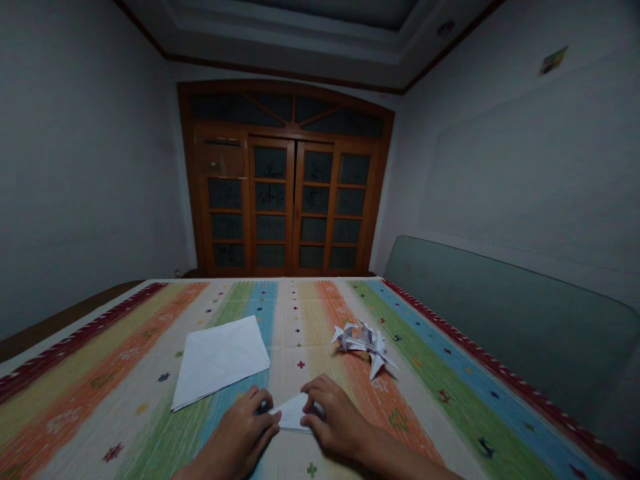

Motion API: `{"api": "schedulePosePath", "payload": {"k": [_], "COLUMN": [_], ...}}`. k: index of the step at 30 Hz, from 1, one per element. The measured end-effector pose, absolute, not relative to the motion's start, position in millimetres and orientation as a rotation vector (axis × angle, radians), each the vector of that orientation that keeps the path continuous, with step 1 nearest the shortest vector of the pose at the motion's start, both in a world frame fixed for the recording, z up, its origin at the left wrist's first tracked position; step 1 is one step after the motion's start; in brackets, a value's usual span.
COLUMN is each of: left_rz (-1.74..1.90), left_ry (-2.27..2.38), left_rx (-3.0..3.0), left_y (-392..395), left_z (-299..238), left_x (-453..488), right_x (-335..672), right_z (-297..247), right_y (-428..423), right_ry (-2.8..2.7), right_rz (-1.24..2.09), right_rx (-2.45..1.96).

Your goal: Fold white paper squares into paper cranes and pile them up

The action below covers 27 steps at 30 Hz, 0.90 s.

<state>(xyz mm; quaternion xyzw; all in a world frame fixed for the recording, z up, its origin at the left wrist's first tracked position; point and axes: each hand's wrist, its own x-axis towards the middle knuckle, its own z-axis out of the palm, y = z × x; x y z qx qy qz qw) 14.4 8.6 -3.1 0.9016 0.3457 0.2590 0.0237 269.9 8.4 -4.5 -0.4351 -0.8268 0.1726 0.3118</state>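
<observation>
A small, folded piece of white paper (293, 415) was pinched between both hands over a striped, multicoloured cloth (307, 320). The left hand (247, 423) curled around the paper's left end; the right hand (340, 415), knuckles arched, gripped its right end. The hands hid both ends. Beyond the paper lay flat white sheets (225, 360), leftward, and spiky white folded-paper shapes (369, 341), rightward, too tangled to count.

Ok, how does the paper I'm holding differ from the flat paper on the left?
The held paper is smaller than the flat paper. The held paper is gripped between your left hand and right hand; the flat paper lies untouched on the striped tablecloth. Both are white.
</observation>
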Motion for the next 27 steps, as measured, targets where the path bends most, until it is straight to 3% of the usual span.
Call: {"api": "schedulePosePath", "payload": {"k": [27], "left_rz": [0.815], "left_ry": [1.614], "left_rx": [2.196], "left_y": [17.5], "left_z": [-3.5], "left_x": [30.3], "right_x": [249.2], "right_z": [-8.4], "right_y": [15.2], "right_ry": [-2.283], "right_rz": [0.039], "right_rx": [-1.36]}}
